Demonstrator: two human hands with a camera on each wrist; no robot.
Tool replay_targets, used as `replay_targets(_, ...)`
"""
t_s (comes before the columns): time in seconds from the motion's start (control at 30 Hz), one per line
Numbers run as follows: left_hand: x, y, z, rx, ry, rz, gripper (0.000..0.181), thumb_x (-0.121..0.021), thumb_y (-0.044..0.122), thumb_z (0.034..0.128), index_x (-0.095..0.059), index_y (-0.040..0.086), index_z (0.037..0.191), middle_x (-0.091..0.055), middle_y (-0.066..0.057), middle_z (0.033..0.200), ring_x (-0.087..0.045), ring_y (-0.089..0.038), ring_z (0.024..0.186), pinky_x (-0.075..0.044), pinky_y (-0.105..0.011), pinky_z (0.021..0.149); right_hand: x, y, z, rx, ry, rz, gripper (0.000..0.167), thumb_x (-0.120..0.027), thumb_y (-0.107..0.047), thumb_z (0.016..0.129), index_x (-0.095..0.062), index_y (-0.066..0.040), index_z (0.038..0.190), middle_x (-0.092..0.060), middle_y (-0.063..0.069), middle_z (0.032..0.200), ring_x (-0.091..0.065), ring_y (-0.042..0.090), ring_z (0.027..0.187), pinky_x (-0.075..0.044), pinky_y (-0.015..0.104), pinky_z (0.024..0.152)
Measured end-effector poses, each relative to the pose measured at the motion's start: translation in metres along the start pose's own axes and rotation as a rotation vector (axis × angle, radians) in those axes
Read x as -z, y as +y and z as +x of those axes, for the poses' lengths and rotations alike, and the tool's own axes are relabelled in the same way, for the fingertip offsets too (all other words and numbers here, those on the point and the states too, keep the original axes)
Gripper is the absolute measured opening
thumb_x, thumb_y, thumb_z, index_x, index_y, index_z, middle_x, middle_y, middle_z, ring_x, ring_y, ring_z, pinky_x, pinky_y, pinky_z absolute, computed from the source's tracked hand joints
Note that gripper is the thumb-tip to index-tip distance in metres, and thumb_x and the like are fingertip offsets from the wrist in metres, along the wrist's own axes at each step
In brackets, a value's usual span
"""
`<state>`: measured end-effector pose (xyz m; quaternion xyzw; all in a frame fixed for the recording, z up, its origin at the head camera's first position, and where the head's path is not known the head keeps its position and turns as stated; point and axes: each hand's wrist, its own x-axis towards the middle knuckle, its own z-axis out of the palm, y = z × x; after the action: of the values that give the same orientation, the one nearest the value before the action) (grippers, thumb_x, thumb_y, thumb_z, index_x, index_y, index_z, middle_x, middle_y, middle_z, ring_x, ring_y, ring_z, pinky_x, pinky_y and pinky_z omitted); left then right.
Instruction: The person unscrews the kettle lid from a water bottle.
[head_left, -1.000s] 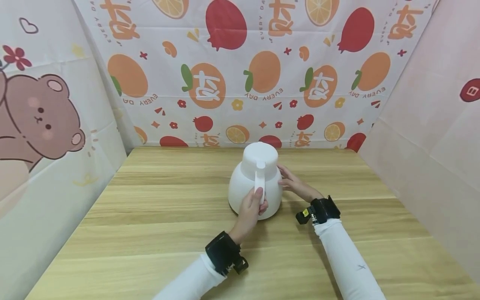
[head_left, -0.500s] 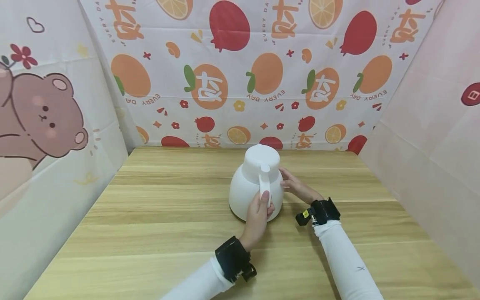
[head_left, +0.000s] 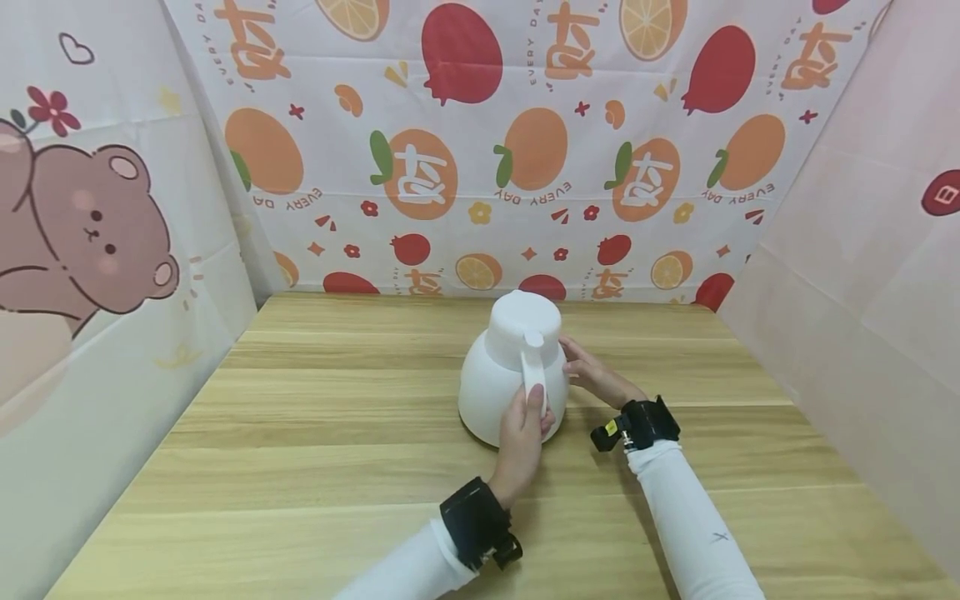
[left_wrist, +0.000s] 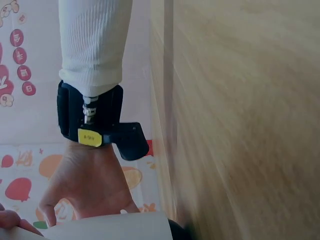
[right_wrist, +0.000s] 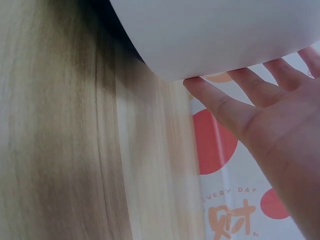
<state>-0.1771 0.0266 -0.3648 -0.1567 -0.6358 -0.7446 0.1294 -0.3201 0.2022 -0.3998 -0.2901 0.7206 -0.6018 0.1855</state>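
A white thermal jug [head_left: 491, 387] with a white lid [head_left: 525, 317] stands upright on the wooden table, its handle facing the person and a little to the right. My left hand [head_left: 521, 442] grips the handle [head_left: 533, 367], thumb on the near side. On the jug's right side rests my right hand [head_left: 600, 379], its fingers reaching behind it. In the right wrist view, the fingers of the right hand [right_wrist: 290, 125] are spread and fairly straight, with fingertips against the jug's wall [right_wrist: 220, 35]. The left wrist view shows the right hand [left_wrist: 95, 180] beyond the jug's wall [left_wrist: 115, 227].
The wood-grain table [head_left: 337, 467] extends around the jug on all sides. A fruit-print cloth [head_left: 465, 150] hangs along the back edge. Side cloths stand at left, with a bear print [head_left: 97, 225], and at right [head_left: 862, 275].
The jug has turned slightly, so its handle has swung to the right. My left hand has moved right with the handle. The right hand has stayed at the jug's side.
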Motion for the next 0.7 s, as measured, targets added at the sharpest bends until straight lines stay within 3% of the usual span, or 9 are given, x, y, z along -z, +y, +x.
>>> replay_targets(0.3, -0.003, 0.001, -0.001, -0.012, -0.021, 0.021, 0.027, -0.034, 0.009, 0.1011, -0.043, -0.006, 0.081, -0.040, -0.006, 0.064, -0.038, -0.014, 0.057, -0.031, -0.019, 0.055, 0.001, 0.004, 0.001, 0.015, -0.003, 0.041, 0.068, -0.037, -0.018, 0.087, -0.006, -0.004, 0.146, -0.001, 0.018, 0.150, -0.008, 0.036, 0.134, -0.015, 0.059, 0.100)
replay_targets(0.47, -0.001, 0.001, 0.000, 0.007, -0.066, -0.009, 0.028, -0.032, 0.010, 0.1017, -0.042, -0.006, 0.082, -0.039, -0.006, 0.064, -0.036, -0.015, 0.056, -0.031, -0.018, 0.052, 0.002, -0.001, 0.000, 0.015, 0.032, -0.014, 0.064, -0.040, -0.018, 0.088, -0.013, -0.002, 0.144, -0.010, 0.021, 0.148, -0.016, 0.038, 0.132, -0.019, 0.057, 0.100)
replay_targets(0.6, 0.002, 0.002, 0.001, 0.032, -0.119, -0.051, 0.031, -0.029, 0.012, 0.1023, -0.041, -0.008, 0.082, -0.038, -0.010, 0.064, -0.036, -0.022, 0.055, -0.032, -0.021, 0.052, -0.001, -0.025, 0.000, 0.038, 0.192, -0.103, 0.052, -0.043, -0.014, 0.093, -0.026, 0.002, 0.140, -0.028, 0.025, 0.141, -0.031, 0.040, 0.125, -0.028, 0.053, 0.098)
replay_targets(0.7, 0.005, 0.003, 0.001, 0.062, -0.141, -0.069, 0.034, -0.028, 0.013, 0.1027, -0.041, -0.011, 0.082, -0.040, -0.017, 0.063, -0.038, -0.025, 0.057, -0.035, -0.025, 0.055, -0.011, -0.061, 0.001, 0.092, 0.346, -0.206, 0.041, -0.046, -0.009, 0.096, -0.037, 0.004, 0.134, -0.039, 0.023, 0.135, -0.039, 0.038, 0.121, -0.032, 0.050, 0.097)
